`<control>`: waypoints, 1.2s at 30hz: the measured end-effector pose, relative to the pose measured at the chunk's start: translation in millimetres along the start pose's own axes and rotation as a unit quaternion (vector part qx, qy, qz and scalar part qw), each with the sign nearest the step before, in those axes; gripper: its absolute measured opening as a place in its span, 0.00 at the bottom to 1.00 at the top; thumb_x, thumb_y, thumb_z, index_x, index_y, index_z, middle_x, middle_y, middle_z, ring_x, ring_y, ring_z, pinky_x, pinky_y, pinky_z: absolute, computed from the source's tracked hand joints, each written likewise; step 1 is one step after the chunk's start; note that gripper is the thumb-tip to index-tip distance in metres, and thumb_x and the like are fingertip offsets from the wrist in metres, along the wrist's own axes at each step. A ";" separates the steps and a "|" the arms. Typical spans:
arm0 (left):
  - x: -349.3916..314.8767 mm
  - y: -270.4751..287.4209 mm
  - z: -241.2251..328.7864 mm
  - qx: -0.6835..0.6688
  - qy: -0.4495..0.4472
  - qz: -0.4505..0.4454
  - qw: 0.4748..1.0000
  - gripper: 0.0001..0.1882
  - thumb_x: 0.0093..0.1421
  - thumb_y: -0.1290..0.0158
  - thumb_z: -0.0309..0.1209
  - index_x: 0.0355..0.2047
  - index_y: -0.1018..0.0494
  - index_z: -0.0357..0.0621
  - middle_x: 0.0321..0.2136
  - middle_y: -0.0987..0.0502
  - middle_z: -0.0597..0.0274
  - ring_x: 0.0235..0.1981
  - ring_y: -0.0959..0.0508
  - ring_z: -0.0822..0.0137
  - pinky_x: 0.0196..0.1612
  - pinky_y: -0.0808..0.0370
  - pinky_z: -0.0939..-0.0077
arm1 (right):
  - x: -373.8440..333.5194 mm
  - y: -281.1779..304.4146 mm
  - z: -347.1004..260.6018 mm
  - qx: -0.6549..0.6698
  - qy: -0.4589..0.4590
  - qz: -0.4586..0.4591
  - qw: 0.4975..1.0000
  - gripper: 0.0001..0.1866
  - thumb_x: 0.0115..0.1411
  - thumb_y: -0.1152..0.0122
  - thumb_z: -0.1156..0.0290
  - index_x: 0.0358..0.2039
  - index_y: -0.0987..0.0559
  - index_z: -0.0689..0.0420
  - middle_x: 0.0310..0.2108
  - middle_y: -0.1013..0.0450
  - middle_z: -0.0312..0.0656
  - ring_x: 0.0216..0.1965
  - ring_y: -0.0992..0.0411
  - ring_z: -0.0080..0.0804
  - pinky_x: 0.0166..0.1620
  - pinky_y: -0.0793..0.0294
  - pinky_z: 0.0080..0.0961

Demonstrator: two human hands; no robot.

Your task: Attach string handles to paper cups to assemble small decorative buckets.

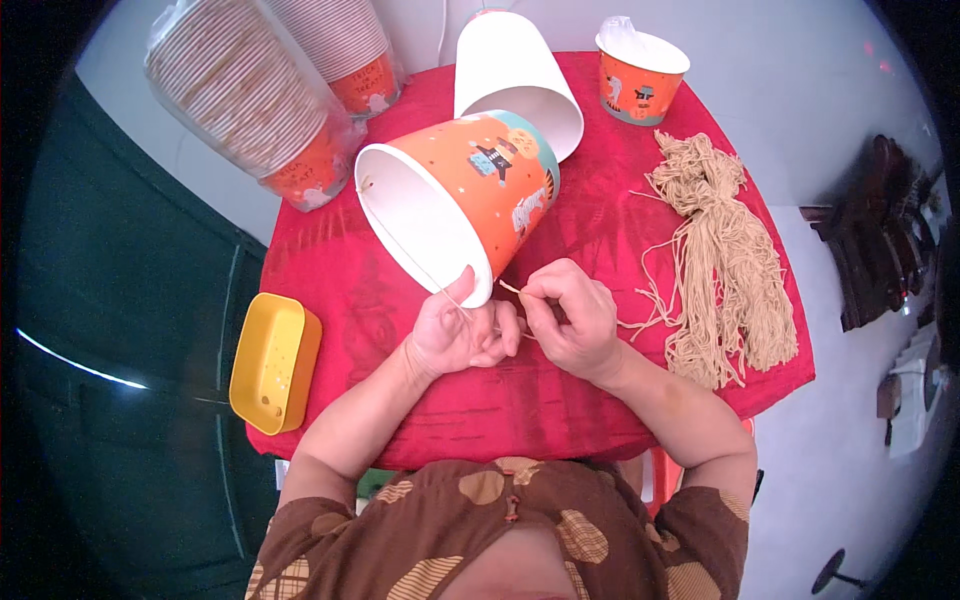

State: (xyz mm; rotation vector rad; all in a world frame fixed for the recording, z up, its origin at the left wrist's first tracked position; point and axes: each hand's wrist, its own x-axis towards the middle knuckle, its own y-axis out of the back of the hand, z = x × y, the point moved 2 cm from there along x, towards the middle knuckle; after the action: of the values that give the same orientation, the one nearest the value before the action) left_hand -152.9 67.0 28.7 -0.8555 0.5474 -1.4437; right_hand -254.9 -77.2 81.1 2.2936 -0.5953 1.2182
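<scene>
An orange paper bucket (455, 170) with printed figures lies tilted on its side, its white mouth toward me. From a hole at its far rim, a thin beige cord (402, 247) runs across the mouth to my hands. My left hand (455, 332) is at the near rim, thumb raised and fingers curled, with the cord passing over the thumb and through the fingers. Just to the right, my right hand (575, 318) pinches the cord's end between thumb and forefinger, close to the rim. The curled left fingers partly hide the cord.
Behind the bucket lies another large white-lined bucket (505, 60). A hank of beige cord (735, 270) lies right, below a small orange bucket (640, 85). Wrapped stacks of buckets (240, 100) stand back left. A yellow tub (308, 350) sits left on the red tablecloth (350, 330).
</scene>
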 end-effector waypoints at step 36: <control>2.1 -6.6 -1.1 0.009 0.041 0.081 0.996 0.35 0.68 0.71 0.60 0.54 0.34 0.44 0.31 0.24 0.36 0.23 0.27 0.59 0.20 0.31 0.76 | -2.0 -0.9 3.3 -0.017 -0.015 -0.029 0.999 0.09 0.51 0.39 0.85 0.32 0.28 0.62 0.24 0.28 0.46 0.21 0.26 0.38 0.22 0.29 0.28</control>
State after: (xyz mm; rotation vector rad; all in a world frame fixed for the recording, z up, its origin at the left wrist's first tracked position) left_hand -157.6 65.2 33.5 -0.7228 0.6487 -1.3371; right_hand -253.3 -78.1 77.6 2.2881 -0.5525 1.1402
